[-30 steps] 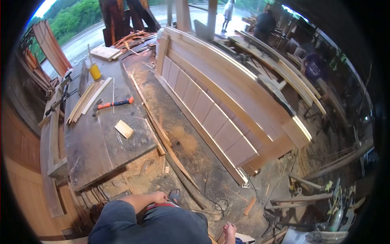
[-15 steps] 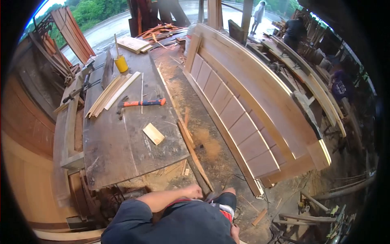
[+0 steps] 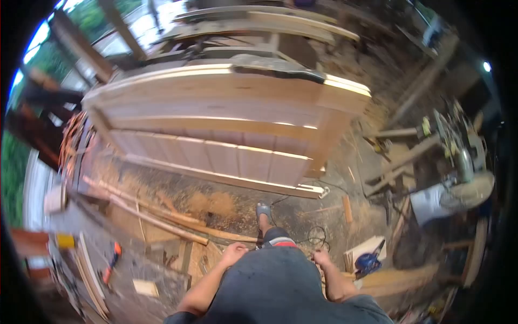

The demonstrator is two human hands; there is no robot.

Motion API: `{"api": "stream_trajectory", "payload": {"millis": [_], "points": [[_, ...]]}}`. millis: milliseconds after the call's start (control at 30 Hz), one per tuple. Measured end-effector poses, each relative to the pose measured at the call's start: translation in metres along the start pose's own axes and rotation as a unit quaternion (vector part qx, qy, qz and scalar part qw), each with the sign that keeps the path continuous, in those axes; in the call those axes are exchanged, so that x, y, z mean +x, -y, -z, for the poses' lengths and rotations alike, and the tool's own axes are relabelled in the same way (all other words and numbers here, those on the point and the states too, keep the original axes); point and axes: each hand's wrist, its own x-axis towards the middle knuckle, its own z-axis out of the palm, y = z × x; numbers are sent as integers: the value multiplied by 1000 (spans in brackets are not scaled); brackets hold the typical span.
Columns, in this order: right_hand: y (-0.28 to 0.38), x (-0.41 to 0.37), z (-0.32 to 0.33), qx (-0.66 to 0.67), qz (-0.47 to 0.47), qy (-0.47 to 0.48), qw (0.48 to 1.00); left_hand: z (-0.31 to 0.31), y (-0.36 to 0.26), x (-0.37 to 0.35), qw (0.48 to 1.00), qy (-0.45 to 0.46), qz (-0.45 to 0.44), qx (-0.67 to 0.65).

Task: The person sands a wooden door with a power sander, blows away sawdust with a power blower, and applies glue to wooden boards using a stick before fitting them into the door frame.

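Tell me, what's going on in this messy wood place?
A person stands on a sawdust-covered floor, facing a big wooden panel frame just ahead. The left hand and right hand hang by the hips and hold nothing. An orange-handled hammer lies on the workbench to the left, apart from both hands. A blue tool lies low on the right.

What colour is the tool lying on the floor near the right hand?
Blue tool, head view.
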Motion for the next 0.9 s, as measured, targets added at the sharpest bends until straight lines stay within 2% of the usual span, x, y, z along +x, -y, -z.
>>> {"api": "stream_trajectory", "payload": {"millis": [67, 133, 200, 233, 300, 333, 367, 433, 467, 567, 600, 700, 767, 833, 900], "points": [[15, 40, -3, -55, 16, 0, 998, 33, -29, 19, 997, -8, 67, 34], [90, 16, 9, 18, 16, -5, 1000, 61, 8, 59, 982, 17, 158, 103], [143, 21, 12, -3, 65, -40, 997, 98, 63, 126, 985, 31, 95, 140], [161, 29, 12, 13, 95, -29, 995, 111, 74, 137, 984, 42, 72, 157], [186, 41, 3, 61, 122, -59, 989, 132, 34, 152, 996, -6, 42, 76], [205, 37, 6, 107, 94, -35, 989, 143, 5, 172, 999, -35, 21, 32], [228, 29, 11, 153, 69, -12, 986, 151, -19, 194, 999, -36, 33, 20], [241, 31, 9, 158, 69, -26, 985, 161, -51, 221, 997, -38, 63, -7], [244, 29, 9, 160, 68, -36, 984, 162, -50, 243, 998, -51, -11, 43], [226, 24, 0, 220, 15, -102, 970, 162, -96, 276, 999, 39, -9, -11], [213, 18, -4, 248, -31, -108, 962, 163, -101, 291, 998, 63, -9, 26], [147, 15, -28, 200, -54, -181, 961, 160, -112, 338, 983, 114, -42, 139], [133, -23, -19, 242, -85, -213, 943, 161, -123, 363, 975, 150, -37, 162], [120, -54, -4, 335, -125, -260, 897, 166, -135, 385, 959, 176, -38, 217], [95, -62, -19, 506, -164, -368, 763, 164, -158, 401, 949, 192, -63, 243]]}}
